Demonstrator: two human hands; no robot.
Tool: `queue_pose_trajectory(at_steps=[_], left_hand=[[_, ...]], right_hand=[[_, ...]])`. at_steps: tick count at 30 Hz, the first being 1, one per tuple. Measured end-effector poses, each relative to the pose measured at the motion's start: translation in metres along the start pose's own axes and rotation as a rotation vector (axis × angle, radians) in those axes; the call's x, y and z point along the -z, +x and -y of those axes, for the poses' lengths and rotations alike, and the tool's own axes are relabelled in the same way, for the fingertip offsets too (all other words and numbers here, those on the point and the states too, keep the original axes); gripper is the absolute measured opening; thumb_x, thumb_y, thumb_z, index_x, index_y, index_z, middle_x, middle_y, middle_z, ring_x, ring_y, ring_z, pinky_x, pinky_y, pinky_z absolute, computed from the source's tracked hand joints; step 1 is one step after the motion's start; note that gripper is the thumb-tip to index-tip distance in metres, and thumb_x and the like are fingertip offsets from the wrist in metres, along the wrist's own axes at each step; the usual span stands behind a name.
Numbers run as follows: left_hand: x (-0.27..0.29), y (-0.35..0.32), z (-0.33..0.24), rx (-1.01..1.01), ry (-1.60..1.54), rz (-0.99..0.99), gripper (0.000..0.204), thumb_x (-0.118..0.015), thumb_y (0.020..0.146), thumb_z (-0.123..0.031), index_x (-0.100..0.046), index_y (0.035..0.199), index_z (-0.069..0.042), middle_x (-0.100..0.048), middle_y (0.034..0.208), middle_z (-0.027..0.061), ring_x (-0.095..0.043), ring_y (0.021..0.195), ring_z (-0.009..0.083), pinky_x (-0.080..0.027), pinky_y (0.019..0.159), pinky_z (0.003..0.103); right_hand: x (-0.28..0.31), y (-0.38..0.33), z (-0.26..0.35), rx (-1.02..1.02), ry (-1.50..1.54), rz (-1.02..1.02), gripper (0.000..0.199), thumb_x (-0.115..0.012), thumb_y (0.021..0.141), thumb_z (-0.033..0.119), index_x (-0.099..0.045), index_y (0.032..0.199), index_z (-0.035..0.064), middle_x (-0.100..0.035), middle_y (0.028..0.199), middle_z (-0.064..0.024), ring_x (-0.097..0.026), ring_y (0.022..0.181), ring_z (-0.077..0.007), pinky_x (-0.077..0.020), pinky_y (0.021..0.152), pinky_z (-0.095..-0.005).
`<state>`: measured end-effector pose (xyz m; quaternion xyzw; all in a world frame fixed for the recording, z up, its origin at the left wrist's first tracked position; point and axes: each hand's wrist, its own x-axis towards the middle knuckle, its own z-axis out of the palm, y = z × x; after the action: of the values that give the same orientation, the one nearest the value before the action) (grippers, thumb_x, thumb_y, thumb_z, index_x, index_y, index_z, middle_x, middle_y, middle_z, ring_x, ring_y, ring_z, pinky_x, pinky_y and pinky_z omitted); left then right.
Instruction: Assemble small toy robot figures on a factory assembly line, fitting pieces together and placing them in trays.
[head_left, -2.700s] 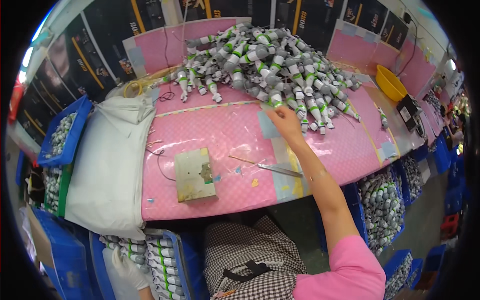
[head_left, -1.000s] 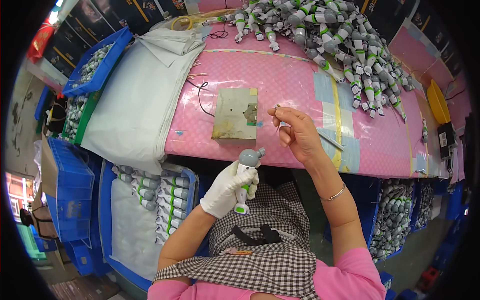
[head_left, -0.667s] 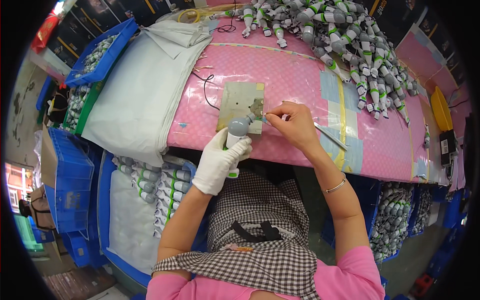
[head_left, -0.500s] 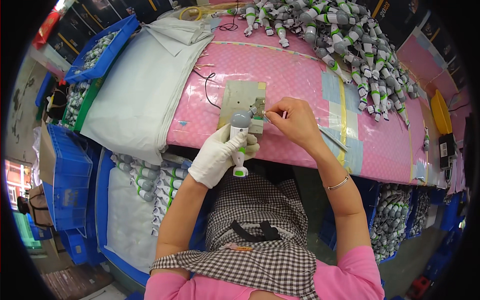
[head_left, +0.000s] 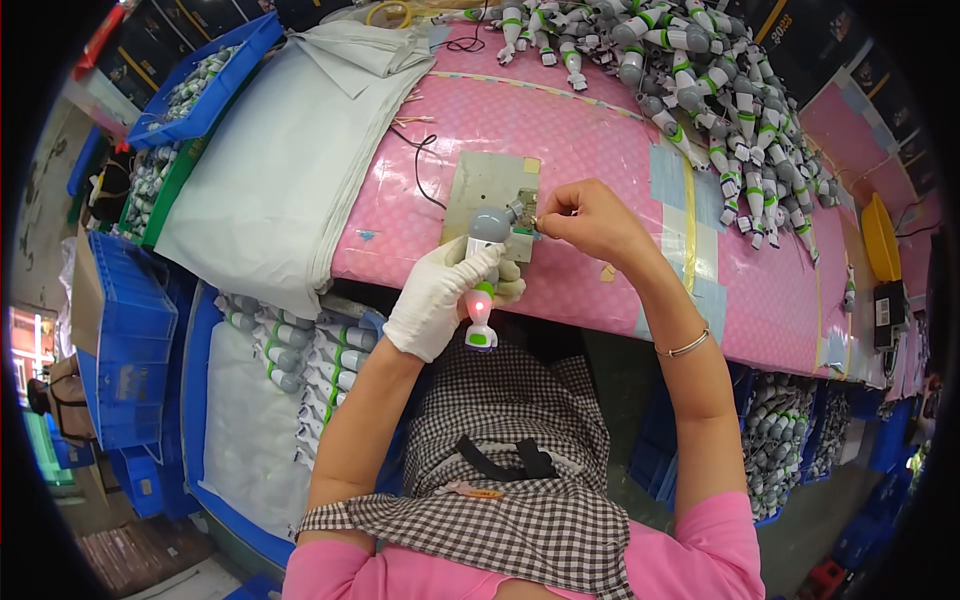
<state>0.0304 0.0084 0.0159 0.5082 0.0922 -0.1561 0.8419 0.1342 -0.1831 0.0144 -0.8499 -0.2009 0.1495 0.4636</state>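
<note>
My left hand (head_left: 440,300), in a white glove, is closed round a white handheld device (head_left: 489,262) with a grey ball-shaped head, a green band and a flared foot. A red light glows on its lower body. The grey head lies over a metal plate fixture (head_left: 470,185) on the pink-covered table, its small tip at the fixture's right side. Close by that tip, my bare right hand (head_left: 597,222) pinches thumb and forefinger together at the fixture's edge. Whatever sits between those fingertips is too small to make out.
Many similar devices (head_left: 690,90) lie heaped at the far right of the table (head_left: 590,130). White sheets (head_left: 270,150) cover its left part. A blue tray (head_left: 215,400) with more devices stands low at left, and a black cable (head_left: 420,165) runs to the fixture.
A red light now shows on the device in my left hand. My right hand has shifted slightly, still pinching beside the fixture; the whole view has moved a little.
</note>
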Motion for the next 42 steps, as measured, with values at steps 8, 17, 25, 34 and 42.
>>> queue_pose_trajectory(at_steps=[8, 17, 25, 34, 42], left_hand=[[0.002, -0.017, -0.005, 0.033, 0.135, -0.017, 0.038, -0.059, 0.091, -0.034, -0.055, 0.106, 0.001, -0.058, 0.082, 0.0048, -0.055, 0.066, 0.0113, -0.048, 0.060, 0.025], [0.141, -0.167, -0.044, -0.027, 0.770, -0.689, 0.040, -0.050, 0.093, -0.034, -0.053, 0.117, -0.002, -0.064, 0.098, 0.0066, -0.058, 0.080, 0.0105, -0.047, 0.069, 0.023], [0.215, -0.262, -0.019, 0.645, 1.852, -0.665, 0.029, -0.069, 0.074, -0.026, -0.065, 0.098, -0.010, -0.067, 0.090, 0.0131, -0.064, 0.087, 0.0306, -0.049, 0.077, 0.039], [0.314, -0.238, 0.026, -0.395, 2.032, -0.289, 0.028, -0.062, 0.068, -0.009, -0.063, 0.096, -0.017, -0.061, 0.092, 0.0021, -0.059, 0.093, 0.0214, -0.044, 0.082, 0.038], [0.309, -0.238, 0.046, -0.467, 2.174, -0.417, 0.023, -0.054, 0.072, -0.013, -0.062, 0.093, -0.014, -0.061, 0.095, -0.0004, -0.057, 0.099, 0.0199, -0.046, 0.079, 0.035]], right_hand=[[0.024, -0.005, 0.003, -0.150, 0.264, 0.176, 0.021, -0.065, 0.077, 0.021, -0.064, 0.071, 0.0001, -0.058, 0.062, -0.0003, -0.050, 0.053, -0.0064, -0.0387, 0.048, -0.0229], [0.135, 0.032, -0.178, 0.014, -0.919, -0.613, 0.042, -0.050, 0.089, 0.019, -0.051, 0.125, -0.0019, -0.058, 0.117, -0.0234, -0.052, 0.112, -0.0386, -0.0397, 0.096, -0.0437], [0.167, 0.035, -0.187, 0.151, -0.649, -0.486, 0.048, -0.051, 0.085, 0.014, -0.046, 0.132, 0.0037, -0.061, 0.111, -0.0163, -0.060, 0.095, -0.0291, -0.0462, 0.081, -0.0333], [0.078, -0.049, -0.018, 0.105, 0.124, -0.360, 0.044, -0.049, 0.094, 0.017, -0.043, 0.136, 0.0031, -0.048, 0.079, 0.0020, -0.038, 0.059, -0.0027, -0.0297, 0.051, -0.0180], [0.027, -0.074, -0.003, 0.181, 0.565, -0.297, 0.049, -0.051, 0.093, 0.014, -0.039, 0.139, 0.0060, -0.058, 0.099, -0.0049, -0.041, 0.061, -0.0016, -0.0290, 0.048, -0.0136]])
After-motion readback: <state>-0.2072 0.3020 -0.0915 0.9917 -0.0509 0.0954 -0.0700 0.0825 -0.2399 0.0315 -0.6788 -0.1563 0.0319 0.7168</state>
